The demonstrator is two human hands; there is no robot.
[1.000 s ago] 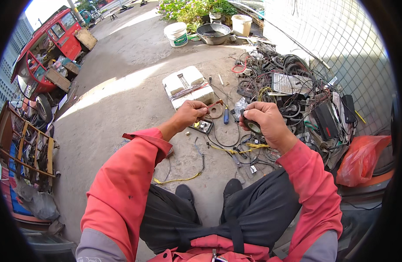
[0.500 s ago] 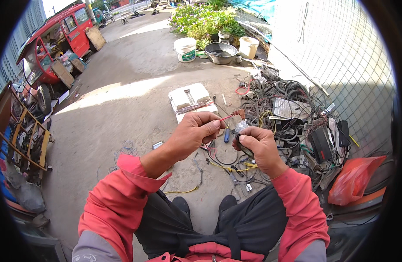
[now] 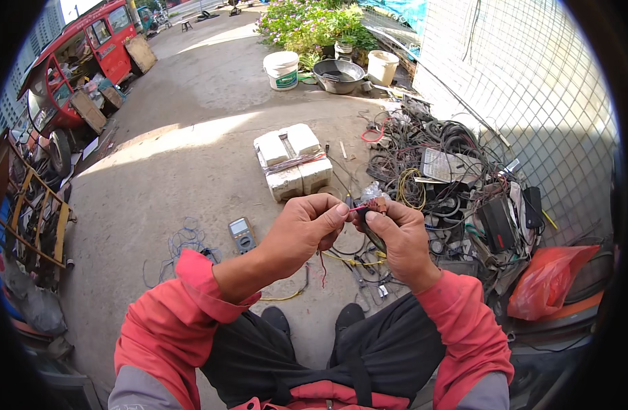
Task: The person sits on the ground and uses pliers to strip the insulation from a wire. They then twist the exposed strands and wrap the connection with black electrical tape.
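Observation:
My left hand (image 3: pixel 301 225) is closed, thumb and finger pinching a thin red wire (image 3: pixel 323 268) whose loose end hangs below the fingers. Just right of it, my right hand (image 3: pixel 404 242) is closed around a small brown plug connector (image 3: pixel 377 204). A dark cable also lies in that grip, partly covered by the fingers. Crumpled clear plastic (image 3: pixel 372 191) shows behind the connector. The two hands nearly meet, with the red wire running from the left fingertips to the connector. On the ground to the left lies a multimeter (image 3: pixel 242 236) with a grey screen.
A tangled heap of cables (image 3: pixel 457 147) fills the right side beside a mesh fence (image 3: pixel 566 123). A white foam block (image 3: pixel 293 179) sits ahead. Blue wire (image 3: pixel 184 249) lies left, a red plastic bag (image 3: pixel 549 280) right. Beyond are a white bucket (image 3: pixel 282 68) and a black basin (image 3: pixel 338 76).
The hands have come closer together, and the brown connector now sits in my right fingers. The view has shifted slightly, so the multimeter shows fully. A red wire end now hangs below my left hand.

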